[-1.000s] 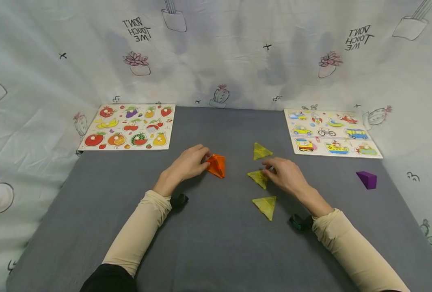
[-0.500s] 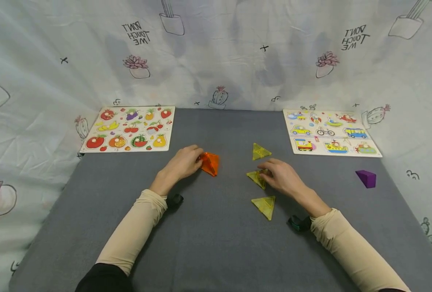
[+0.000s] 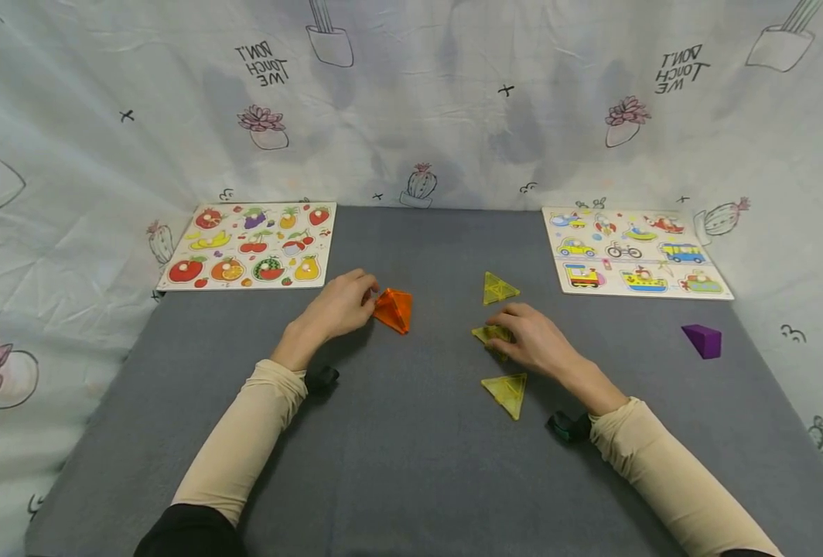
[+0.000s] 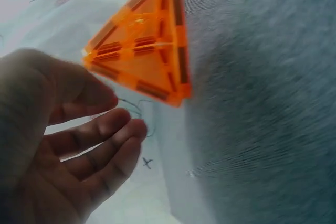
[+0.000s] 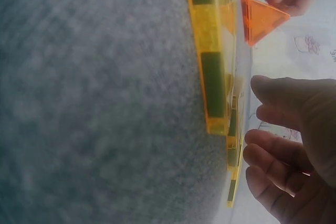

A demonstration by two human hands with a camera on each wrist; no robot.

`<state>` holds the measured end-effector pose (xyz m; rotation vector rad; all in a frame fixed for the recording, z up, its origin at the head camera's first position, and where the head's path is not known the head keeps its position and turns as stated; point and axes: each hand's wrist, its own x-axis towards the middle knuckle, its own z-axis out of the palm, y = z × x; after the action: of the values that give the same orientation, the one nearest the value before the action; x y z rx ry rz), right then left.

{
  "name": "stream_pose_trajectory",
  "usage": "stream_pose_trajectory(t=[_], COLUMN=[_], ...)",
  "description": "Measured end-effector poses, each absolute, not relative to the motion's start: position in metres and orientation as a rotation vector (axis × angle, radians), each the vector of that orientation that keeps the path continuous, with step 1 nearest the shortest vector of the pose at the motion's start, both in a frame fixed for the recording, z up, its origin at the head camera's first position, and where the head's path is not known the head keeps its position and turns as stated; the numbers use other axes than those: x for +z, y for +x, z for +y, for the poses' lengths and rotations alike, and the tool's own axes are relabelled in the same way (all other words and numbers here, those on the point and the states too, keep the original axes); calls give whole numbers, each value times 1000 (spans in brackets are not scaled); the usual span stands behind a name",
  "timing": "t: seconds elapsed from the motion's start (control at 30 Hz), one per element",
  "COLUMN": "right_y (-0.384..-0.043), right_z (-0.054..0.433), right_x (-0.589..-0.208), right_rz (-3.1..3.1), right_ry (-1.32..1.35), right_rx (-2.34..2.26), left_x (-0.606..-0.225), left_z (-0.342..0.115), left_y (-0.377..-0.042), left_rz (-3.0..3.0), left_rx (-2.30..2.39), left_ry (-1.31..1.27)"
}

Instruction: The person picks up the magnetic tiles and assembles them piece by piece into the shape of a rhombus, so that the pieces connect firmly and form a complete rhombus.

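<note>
The left grip (image 3: 342,305) seems to pinch the orange pyramid (image 3: 394,311) at its upper end, though the index fingertip is hidden; a light, even hold would best keep its faces together. The right grip (image 3: 533,338) is loosely spread over a yellow triangle (image 3: 483,335), partly covering it; contact is unclear, and its edges look easiest to take.

orange pyramid (image 3: 394,311), yellow triangles (image 3: 507,394), purple block (image 3: 705,342), grey tabletop (image 3: 411,449), fruit-print board (image 3: 247,246), white cactus-print cloth (image 3: 411,93)
</note>
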<state>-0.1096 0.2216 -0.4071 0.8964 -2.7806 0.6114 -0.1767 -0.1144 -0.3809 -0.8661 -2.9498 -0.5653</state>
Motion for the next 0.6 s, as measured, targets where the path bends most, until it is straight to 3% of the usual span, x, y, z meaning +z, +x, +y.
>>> stream_pose_trajectory(t=[0.23, 0.6], right_y=[-109, -108], right_z=[220, 219], right_x=[-409, -410], right_rz=[-2773, -2757], right_ry=[935, 980], right_rx=[570, 467], left_x=[-353, -334], left_z=[-100, -21], left_y=[-177, -181], left_rz=[-2823, -2754], left_rx=[-559, -314], left_ry=[-893, -1253])
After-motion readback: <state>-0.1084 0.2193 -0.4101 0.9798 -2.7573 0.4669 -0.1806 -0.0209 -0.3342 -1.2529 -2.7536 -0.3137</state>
